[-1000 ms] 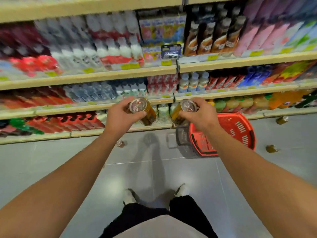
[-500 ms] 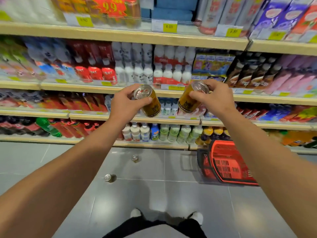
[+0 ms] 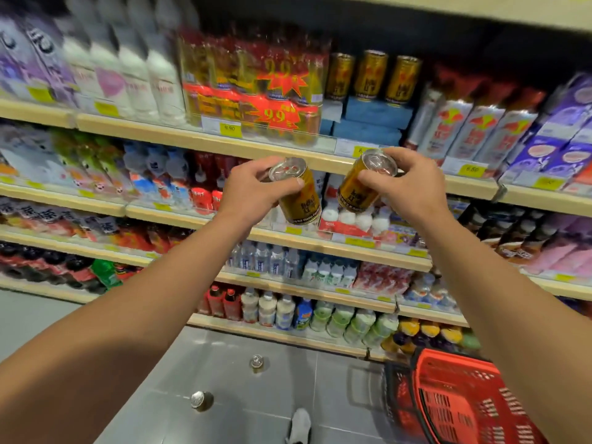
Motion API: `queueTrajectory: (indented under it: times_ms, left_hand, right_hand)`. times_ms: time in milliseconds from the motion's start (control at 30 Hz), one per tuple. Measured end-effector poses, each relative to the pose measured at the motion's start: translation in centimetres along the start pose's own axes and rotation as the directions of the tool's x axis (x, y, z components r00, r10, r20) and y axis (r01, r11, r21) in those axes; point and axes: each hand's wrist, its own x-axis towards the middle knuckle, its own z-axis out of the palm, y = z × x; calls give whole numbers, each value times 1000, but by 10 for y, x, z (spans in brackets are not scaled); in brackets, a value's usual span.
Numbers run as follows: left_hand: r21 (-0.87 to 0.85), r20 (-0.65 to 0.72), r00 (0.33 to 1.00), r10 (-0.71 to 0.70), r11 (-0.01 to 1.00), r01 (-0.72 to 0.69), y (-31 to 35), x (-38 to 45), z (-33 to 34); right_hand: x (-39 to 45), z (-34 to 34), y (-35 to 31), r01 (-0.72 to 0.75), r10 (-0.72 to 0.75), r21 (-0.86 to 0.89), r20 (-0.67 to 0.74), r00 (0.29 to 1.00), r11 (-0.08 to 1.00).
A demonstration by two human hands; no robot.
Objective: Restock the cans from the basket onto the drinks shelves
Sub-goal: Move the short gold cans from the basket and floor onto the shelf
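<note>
Gold can [image 3: 299, 197] gripped in my left hand [image 3: 253, 193], another can [image 3: 363, 184] gripped in my right hand [image 3: 407, 187], both tilted, raised before the shelves [image 3: 288, 149]. Red basket [image 3: 461, 402] sits on the floor, lower right.

Top tier, left: tall white bottles [image 3: 134, 75], blurred. Beside them a shrink-wrapped multipack [image 3: 253, 88] carrying red 9.9 price stickers. Right of the blue boxes [image 3: 368, 120]: slim silver-and-red cartons [image 3: 474, 133], then purple cartons [image 3: 560, 145]. Yellow price tags [image 3: 230, 128] along the shelf edges. Lower tiers: small water bottles [image 3: 266, 261], white and green bottles [image 3: 346, 322]. Grey tiled floor [image 3: 179, 363]. One shoe [image 3: 299, 426] at bottom edge.
</note>
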Motion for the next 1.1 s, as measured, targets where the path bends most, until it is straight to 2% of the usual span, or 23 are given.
queueTrajectory:
  times_ms: [267, 433, 567, 800, 1100]
  left_hand:
    - [-22, -58, 997, 59, 998, -60, 26, 67, 12]
    - [-68, -46, 997, 66, 995, -69, 36, 100, 28]
    - [-60, -62, 995, 80, 995, -84, 38, 118, 39]
    - [-16, -66, 996, 65, 998, -66, 33, 138, 43]
    - [31, -103, 994, 23, 999, -20, 20, 152, 37]
  right_hand:
    - [88, -5, -8, 99, -93, 55, -98, 991, 994]
    - [135, -8, -6, 126, -119, 47, -123, 985, 991]
    - [166, -4, 1, 126, -122, 46, -88, 989, 991]
    - [210, 20, 16, 128, -123, -74, 65, 990, 989]
    - [219, 56, 36, 82, -69, -114, 113, 991, 990]
